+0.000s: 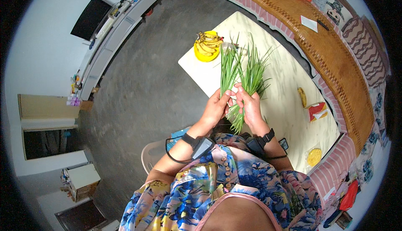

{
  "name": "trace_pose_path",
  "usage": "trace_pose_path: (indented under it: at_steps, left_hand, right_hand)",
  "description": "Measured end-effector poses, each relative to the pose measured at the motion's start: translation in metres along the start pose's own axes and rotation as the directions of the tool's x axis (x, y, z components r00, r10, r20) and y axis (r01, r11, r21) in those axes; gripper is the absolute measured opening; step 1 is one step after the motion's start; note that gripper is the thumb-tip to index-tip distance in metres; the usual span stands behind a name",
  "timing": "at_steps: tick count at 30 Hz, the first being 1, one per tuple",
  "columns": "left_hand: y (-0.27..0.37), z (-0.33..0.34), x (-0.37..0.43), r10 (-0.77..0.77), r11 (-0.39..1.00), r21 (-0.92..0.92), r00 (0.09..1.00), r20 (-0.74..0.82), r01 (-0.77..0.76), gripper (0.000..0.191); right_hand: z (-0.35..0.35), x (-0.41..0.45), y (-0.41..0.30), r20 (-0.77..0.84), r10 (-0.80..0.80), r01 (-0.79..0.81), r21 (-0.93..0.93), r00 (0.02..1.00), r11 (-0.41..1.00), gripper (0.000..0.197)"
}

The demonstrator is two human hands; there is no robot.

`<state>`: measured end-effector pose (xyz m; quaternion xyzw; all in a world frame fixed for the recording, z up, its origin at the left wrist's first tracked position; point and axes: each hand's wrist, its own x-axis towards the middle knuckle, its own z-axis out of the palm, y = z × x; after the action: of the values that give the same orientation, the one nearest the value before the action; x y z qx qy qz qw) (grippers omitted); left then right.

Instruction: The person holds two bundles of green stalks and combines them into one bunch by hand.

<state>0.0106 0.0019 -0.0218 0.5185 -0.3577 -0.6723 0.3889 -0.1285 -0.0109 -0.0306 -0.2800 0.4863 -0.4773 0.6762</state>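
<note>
My left hand (216, 107) is closed around a bundle of long green leaves that look like chives (228, 69), its tips pointing away from me. A second, looser bunch of the same leaves (253, 71) is gripped in my right hand (251, 107). The thumbs and fingertips of both hands come close together between the bunches. Leaf ends (236, 122) hang below the hands toward my lap. Both bunches are over the near side of a marble-patterned table (282, 74). My fingers hide the stretch of leaves inside each grip.
On the table are bananas (205, 47) on a yellow plate (201, 57), a single banana (302, 97), a red-and-yellow packet (317, 111), a yellow round item in clear plastic (314, 157) and a phone (283, 144). A long mat-covered seat (336, 61) borders the table's right side.
</note>
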Motion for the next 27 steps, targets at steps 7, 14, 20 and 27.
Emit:
trace_pose_path:
  at_steps: [7, 14, 20, 27]
  left_hand:
    - [-0.0062, 0.0008, 0.0029, 0.041, 0.998, 0.043, 0.999, -0.01, -0.041, 0.026]
    - [-0.0044, -0.0016, 0.0018, 0.002, 1.0, 0.013, 1.0, -0.023, -0.002, 0.026]
    - [-0.0023, -0.0013, 0.0004, 0.006, 1.0, 0.024, 0.999, -0.042, -0.005, 0.028]
    - [0.0003, 0.0015, 0.001, 0.001, 1.0, 0.024, 1.0, -0.022, 0.0, 0.027]
  right_hand:
    - [0.007, -0.0014, -0.0041, -0.051, 0.018, -0.022, -0.077, 0.999, 0.997, 0.02]
    - [0.0028, -0.0003, -0.002, -0.007, 0.02, -0.02, -0.056, 1.0, 0.998, 0.018]
    - [0.0006, 0.001, -0.0002, 0.013, 0.034, -0.033, -0.054, 0.999, 0.998, 0.02]
    - [0.0002, 0.0015, -0.0003, -0.027, 0.035, -0.036, -0.046, 0.999, 0.998, 0.018]
